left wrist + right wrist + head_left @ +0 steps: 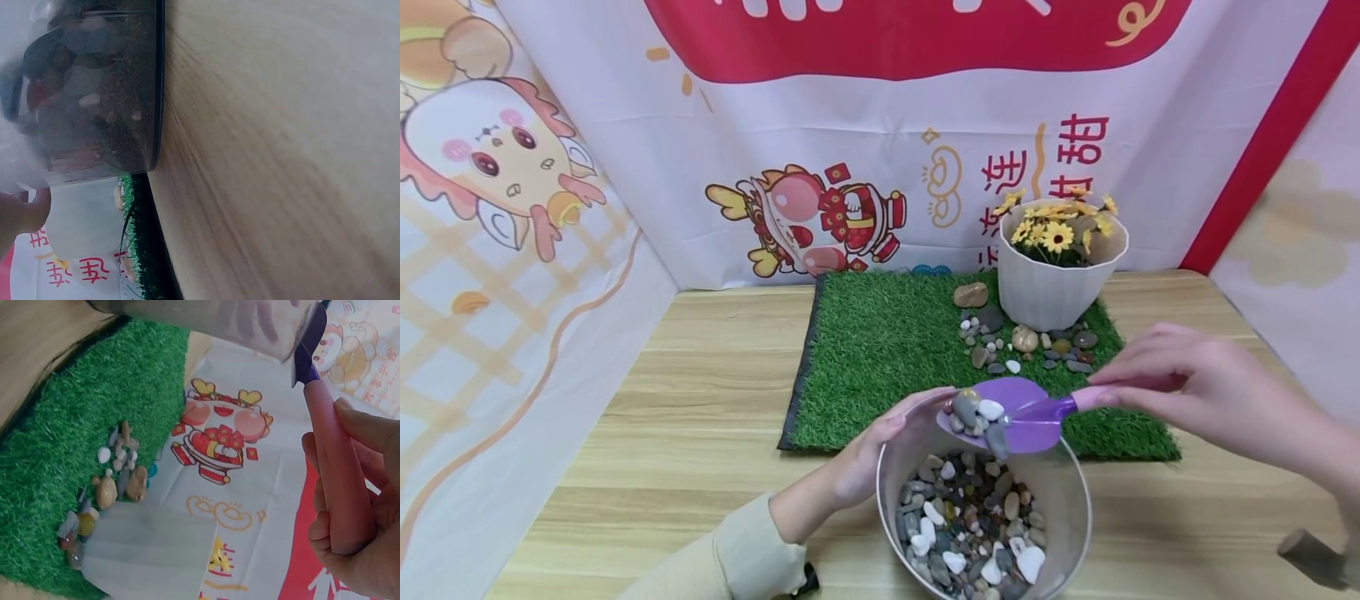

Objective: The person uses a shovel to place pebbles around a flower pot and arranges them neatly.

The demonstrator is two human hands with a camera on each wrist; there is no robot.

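A clear bucket (1078, 500) stands on the table with many pebbles (970, 517) inside. My left hand (876, 446) holds it round the outside of its left and far wall; in the right wrist view its fingers (265, 325) show through the plastic. My right hand (1202, 383) grips the pink handle (337, 469) of a garden trowel with a purple blade (1026, 404). Over the bucket's far rim, the blade carries several grey, white and brown pebbles (973, 412). From the left wrist view, the blade is hidden.
Behind the bucket lies a green artificial grass mat (880, 350). A white pot (1052, 292) of yellow flowers (1056, 237) stands at its far right, with loose stones (1022, 337) around the base. Printed cloth (865, 108) hangs behind the wooden table (685, 400).
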